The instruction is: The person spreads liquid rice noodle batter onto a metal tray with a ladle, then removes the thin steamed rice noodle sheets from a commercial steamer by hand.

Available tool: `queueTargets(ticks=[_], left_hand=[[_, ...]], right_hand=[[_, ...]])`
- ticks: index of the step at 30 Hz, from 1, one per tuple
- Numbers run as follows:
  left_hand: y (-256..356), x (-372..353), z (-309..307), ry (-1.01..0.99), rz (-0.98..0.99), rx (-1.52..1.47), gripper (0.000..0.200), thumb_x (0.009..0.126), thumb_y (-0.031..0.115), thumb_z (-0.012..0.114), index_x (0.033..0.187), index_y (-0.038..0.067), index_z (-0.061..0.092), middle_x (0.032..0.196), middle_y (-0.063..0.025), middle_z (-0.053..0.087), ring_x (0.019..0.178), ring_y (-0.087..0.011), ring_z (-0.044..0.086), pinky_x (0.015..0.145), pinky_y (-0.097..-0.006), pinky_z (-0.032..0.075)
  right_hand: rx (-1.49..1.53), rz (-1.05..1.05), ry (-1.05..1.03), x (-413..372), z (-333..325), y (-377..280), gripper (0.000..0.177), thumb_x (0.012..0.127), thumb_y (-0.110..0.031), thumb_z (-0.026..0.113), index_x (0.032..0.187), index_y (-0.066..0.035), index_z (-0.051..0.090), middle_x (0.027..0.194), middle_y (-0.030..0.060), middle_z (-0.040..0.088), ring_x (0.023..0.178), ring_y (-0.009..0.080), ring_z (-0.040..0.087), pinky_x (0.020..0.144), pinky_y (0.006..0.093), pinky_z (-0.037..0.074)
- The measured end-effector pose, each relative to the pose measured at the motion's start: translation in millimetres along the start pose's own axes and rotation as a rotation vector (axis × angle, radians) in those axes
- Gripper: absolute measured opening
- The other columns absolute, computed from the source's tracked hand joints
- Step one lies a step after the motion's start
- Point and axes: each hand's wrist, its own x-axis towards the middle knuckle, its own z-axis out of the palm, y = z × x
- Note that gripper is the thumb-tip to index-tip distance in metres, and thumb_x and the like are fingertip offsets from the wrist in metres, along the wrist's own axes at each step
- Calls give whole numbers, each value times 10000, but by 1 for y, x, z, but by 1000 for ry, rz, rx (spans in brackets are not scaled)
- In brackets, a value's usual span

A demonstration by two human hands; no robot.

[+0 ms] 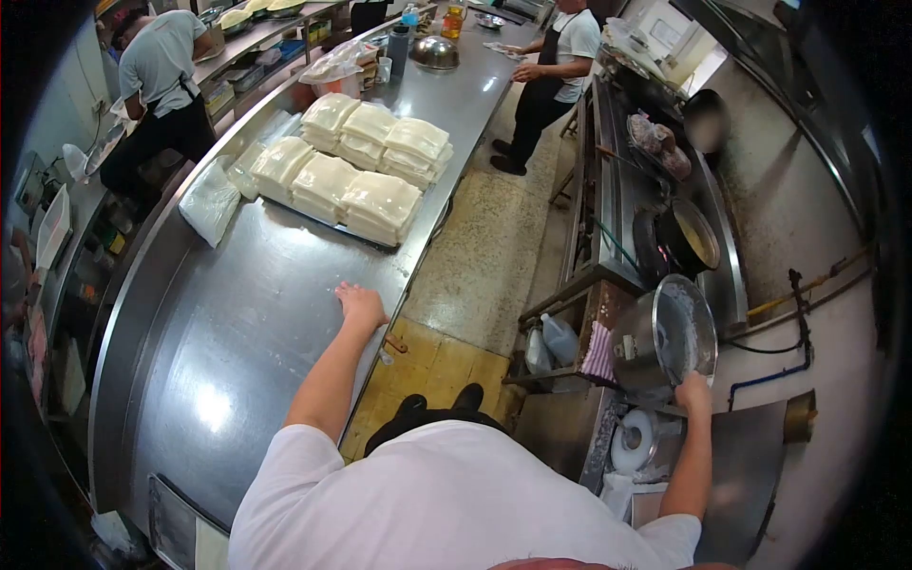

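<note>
From my station I see the right hand (693, 391) at the near rim of a large steel pot (636, 344), which sits to my right, pale stuff coating its inside; I cannot tell whether the fingers grip the rim. My left hand (360, 306) rests, fingers loosely outspread, on the steel table (237, 313) near its edge. Past it I see stacks of pale sheets (382, 195); farther off, a person in a dark apron (548, 81) stands beside the table.

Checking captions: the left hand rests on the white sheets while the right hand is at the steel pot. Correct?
No: the head view shows the left hand on the steel table, apart from the white sheets. The right hand is at the steel pot, as stated.
</note>
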Motion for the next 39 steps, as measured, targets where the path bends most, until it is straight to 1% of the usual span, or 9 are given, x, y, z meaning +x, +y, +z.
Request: queueTargets(ticks=[9, 15, 21, 23, 27, 32, 35, 37, 39], left_hand=[[1, 4, -1, 7, -3, 3, 842, 788, 514, 786, 1426, 20, 546, 1574, -252, 371, 1468, -488, 299, 1192, -607, 224], [0, 1, -4, 14, 4, -5, 820, 793, 509, 782, 1411, 18, 560, 1570, -249, 381, 1466, -493, 300, 1190, -615, 218], [0, 3, 7, 43, 5, 13, 827, 798, 534, 775, 1415, 29, 558, 1571, -245, 383, 1463, -496, 303, 1186, -620, 219], [0, 2, 4, 38, 14, 21, 830, 796, 540, 777, 1414, 31, 558, 1572, -246, 380, 1462, -494, 306, 1182, -624, 223], [1, 2, -3, 13, 13, 17, 819, 794, 544, 779, 1403, 38, 570, 1569, -248, 383, 1463, -492, 308, 1178, -624, 231], [1, 4, 0, 14, 6, 37, 809, 790, 547, 783, 1401, 58, 579, 1560, -250, 398, 1462, -492, 310, 1175, -621, 240], [3, -3, -9, 0, 3, 22, 810, 792, 546, 782, 1403, 55, 576, 1562, -248, 394, 1462, -492, 310, 1178, -616, 238], [4, -4, -13, -12, -4, 31, 808, 796, 546, 780, 1403, 54, 576, 1564, -247, 392, 1463, -489, 308, 1181, -612, 236], [5, -1, -9, -28, -9, 38, 806, 799, 547, 777, 1403, 52, 576, 1567, -245, 389, 1465, -487, 306, 1184, -608, 233]], right_hand=[[140, -151, -207, -10, -66, 10, 320, 746, -172, 753, 962, 62, 718, 1003, 280, 706, 973, 434, 692, 857, 476, 562], [15, -32, 105, -1, 8, 13, 272, 809, -154, 683, 999, 39, 707, 1051, 283, 702, 1066, 435, 662, 928, 501, 534], [-107, -104, -179, 12, -51, 31, 384, 763, -176, 748, 1088, 28, 719, 1082, 288, 696, 1005, 431, 690, 859, 462, 554], [108, -67, -316, 8, -71, 23, 418, 730, -195, 792, 1088, 9, 725, 1078, 281, 701, 1005, 416, 696, 858, 461, 556], [133, 6, -19, 22, -12, 19, 400, 746, -190, 771, 1082, 18, 713, 1073, 281, 704, 1057, 428, 675, 891, 474, 550], [-17, -30, 40, 37, -2, 46, 360, 751, -149, 745, 1047, 52, 711, 1068, 295, 700, 1061, 440, 670, 884, 490, 553], [-161, -83, -185, 11, -73, 18, 339, 755, -149, 738, 1031, 49, 718, 1052, 298, 702, 1031, 437, 682, 857, 487, 562], [62, -62, -386, 1, -97, 5, 352, 750, -158, 746, 1025, 60, 716, 1044, 304, 700, 1019, 441, 685, 848, 484, 567], [145, -72, -281, 28, -57, 23, 346, 757, -147, 734, 1027, 68, 713, 1052, 311, 695, 1030, 445, 680, 864, 485, 562]])
